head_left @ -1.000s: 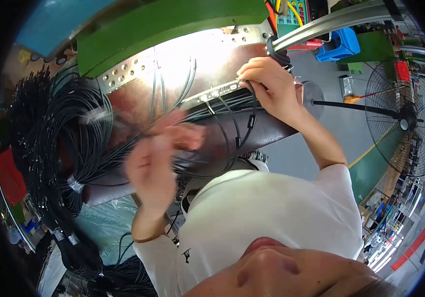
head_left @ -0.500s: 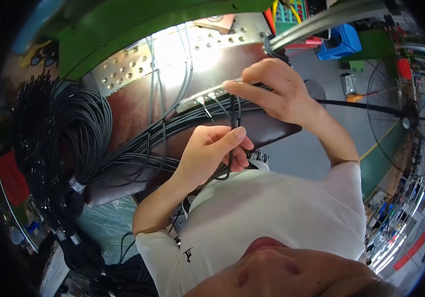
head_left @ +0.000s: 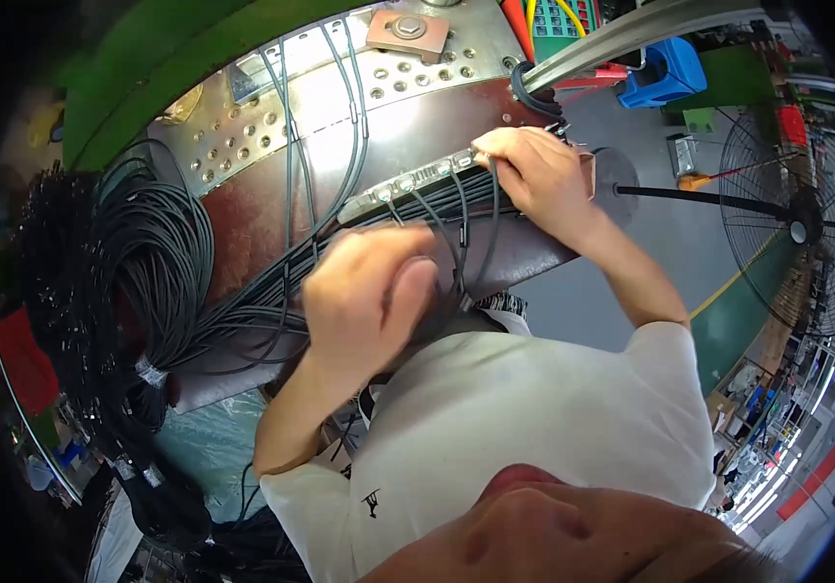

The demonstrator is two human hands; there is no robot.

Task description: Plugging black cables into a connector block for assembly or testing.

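Observation:
My right hand (head_left: 539,175) pinches at the right end of a narrow metal strip fixture (head_left: 369,204). A black cable (head_left: 493,209) runs up to its fingertips, and the cable's end is hidden there. Several other cable ends sit in a row along the strip, their black leads hanging toward me. My left hand (head_left: 364,291) hovers just below the strip's left part, fingers curled and smeared by motion, so whether it holds anything does not show. Beneath the strip, a bundle of black cables (head_left: 252,301) crosses the dark red-brown bench surface (head_left: 243,228).
A big coil of black cables (head_left: 170,233) lies at the left. Behind the strip are a perforated metal plate (head_left: 393,83), a copper-coloured block with a bolt (head_left: 408,34) and a green machine body (head_left: 155,68). Rightward stand a blue stool (head_left: 665,73) and a fan (head_left: 797,228).
My left hand has let go of the cable and moved left and up, over the bundle. The right hand has lowered slightly, its fingers now closed at the strip's end.

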